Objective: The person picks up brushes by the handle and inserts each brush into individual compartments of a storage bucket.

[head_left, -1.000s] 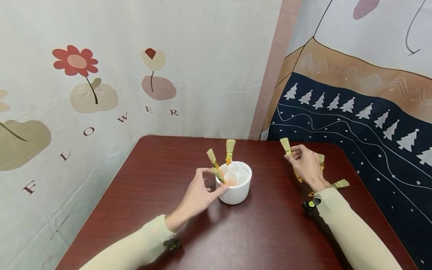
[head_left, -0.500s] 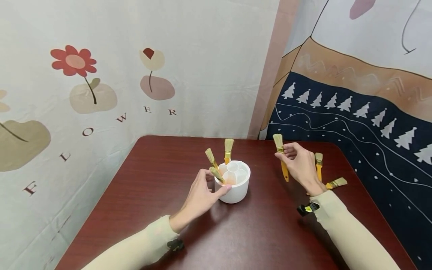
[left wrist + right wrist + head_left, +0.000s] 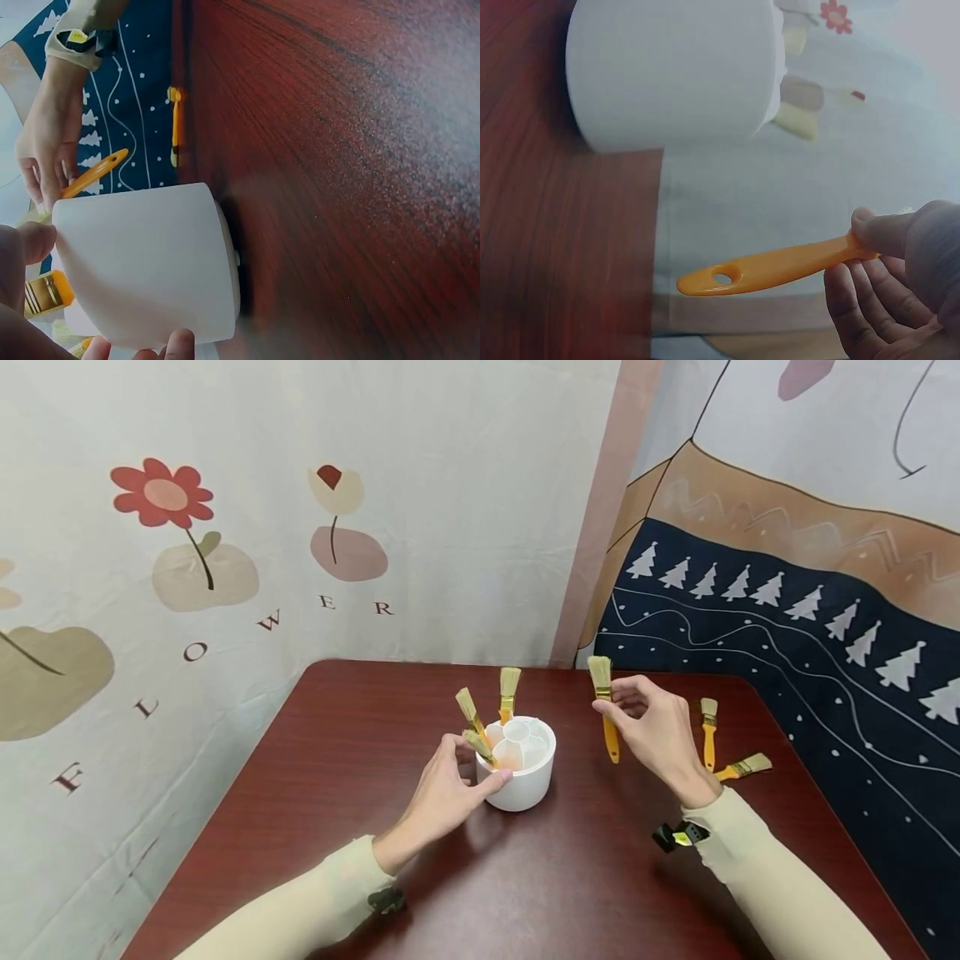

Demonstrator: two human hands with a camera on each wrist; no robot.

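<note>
A white round holder (image 3: 528, 789) with inner compartments stands mid-table. My left hand (image 3: 442, 797) grips its left side, thumb at the front rim and fingers around the wall. Three flat paintbrushes lean in it, bristles up: one at the back (image 3: 508, 689), one at the left (image 3: 467, 703) and one near my fingers (image 3: 478, 745). To the right, my right hand (image 3: 660, 727) pinches another paintbrush (image 3: 611, 739) near its metal band, bristles up. Its orange handle (image 3: 780, 268) hangs down, apart from the holder, in the right wrist view.
Two more paintbrushes lie on the right side of the dark red table (image 3: 337, 735), one (image 3: 708, 735) pointing away and one (image 3: 746, 766) angled right, partly behind my right wrist. Printed cloth hangs (image 3: 465, 527) behind the table and along its right side.
My right hand has moved left with its paintbrush, which has turned more upright, and more of the two lying paintbrushes shows. My left hand stays on the holder.
</note>
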